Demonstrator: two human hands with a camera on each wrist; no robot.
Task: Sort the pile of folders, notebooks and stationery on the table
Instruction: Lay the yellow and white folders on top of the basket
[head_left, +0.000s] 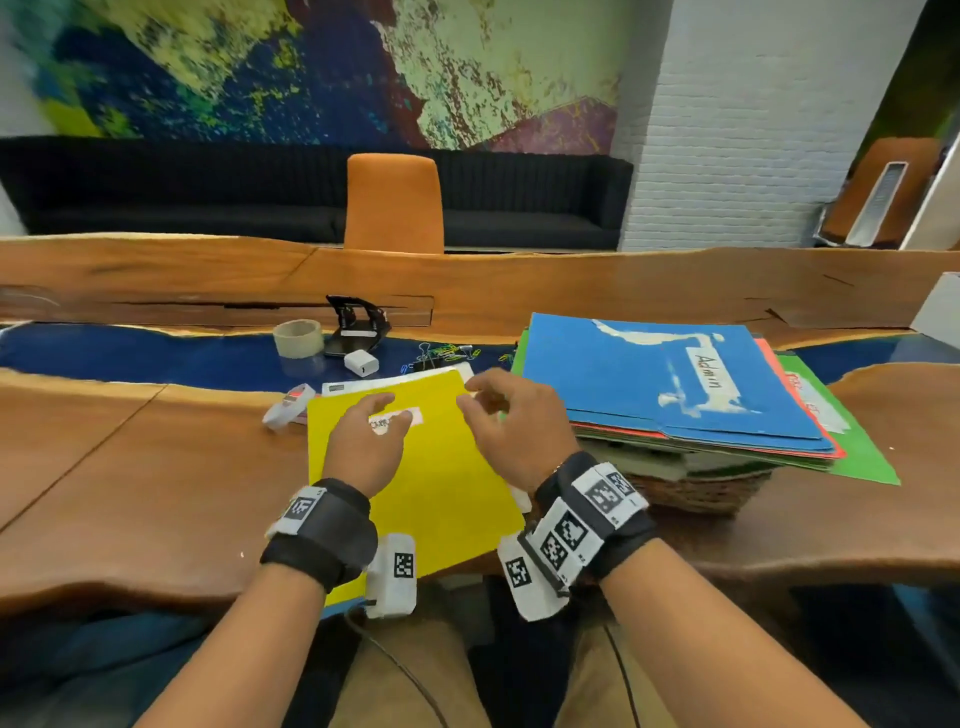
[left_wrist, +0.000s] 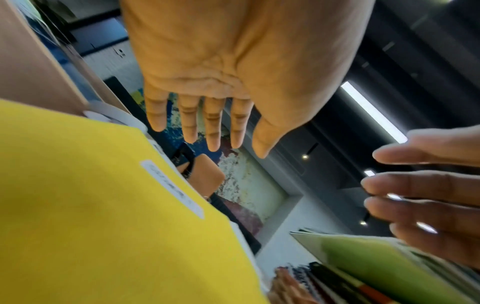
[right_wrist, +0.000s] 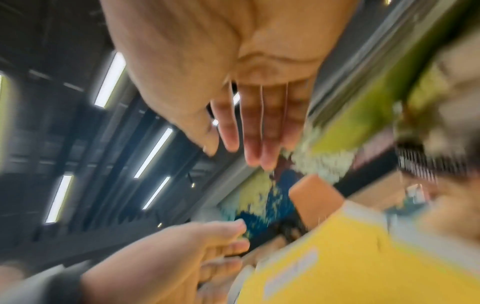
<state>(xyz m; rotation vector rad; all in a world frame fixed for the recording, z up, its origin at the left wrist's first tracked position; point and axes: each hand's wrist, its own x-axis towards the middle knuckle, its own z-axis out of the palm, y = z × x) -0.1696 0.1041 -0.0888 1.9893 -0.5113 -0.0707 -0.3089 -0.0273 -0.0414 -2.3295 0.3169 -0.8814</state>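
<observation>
A yellow folder (head_left: 447, 467) with a white label lies on the table in front of me, on top of white papers (head_left: 395, 381). My left hand (head_left: 371, 431) hovers just above its label with straight fingers, holding nothing. My right hand (head_left: 511, 415) hangs over the folder's right edge with relaxed, spread fingers, also empty. In the left wrist view the left hand (left_wrist: 207, 127) is clear of the yellow folder (left_wrist: 103, 216). The blurred right wrist view shows the right hand (right_wrist: 249, 139) open above the yellow folder (right_wrist: 363, 257). To the right, a blue folder (head_left: 654, 379) labelled "Admin" tops a stack.
The stack of red and green folders (head_left: 852, 447) sits on a wicker basket (head_left: 696, 488). Behind the yellow folder lie a tape roll (head_left: 297, 338), a black hole punch (head_left: 358, 325), a white charger (head_left: 361, 362), a small white dispenser (head_left: 285, 405) and several coloured paper clips (head_left: 447, 353). An orange chair (head_left: 394, 202) stands across the table.
</observation>
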